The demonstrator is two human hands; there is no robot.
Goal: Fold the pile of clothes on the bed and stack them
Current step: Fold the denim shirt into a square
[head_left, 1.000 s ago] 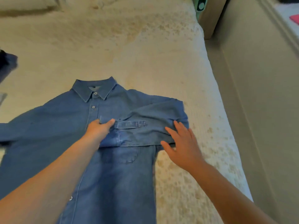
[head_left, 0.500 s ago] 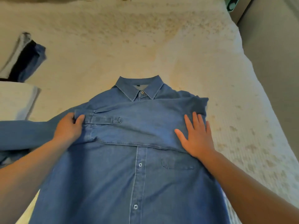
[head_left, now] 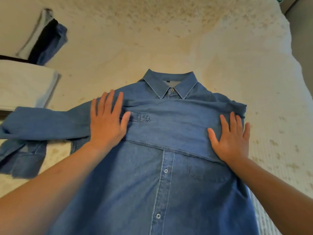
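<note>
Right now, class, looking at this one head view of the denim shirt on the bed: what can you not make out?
- Denim shirt: its hem is cut off by the bottom edge.
- Folded clothes at far left: cut by the left edge and blurred, so their count is unclear.
- Sleeve cuff: partly under the left hand.
- Folded shoulder edge: partly under the right hand.

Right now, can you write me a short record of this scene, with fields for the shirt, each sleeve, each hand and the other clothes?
shirt: blue denim shirt lying face up on the bed, buttoned, collar away from the person
folded sleeve: right sleeve laid across the chest
other sleeve: left sleeve spread out sideways, not yet folded
left hand: flat, pressing on the cuff end of the folded sleeve
right hand: flat, pressing on the fold at the shoulder side
other clothes: folded stack at the far left
</note>
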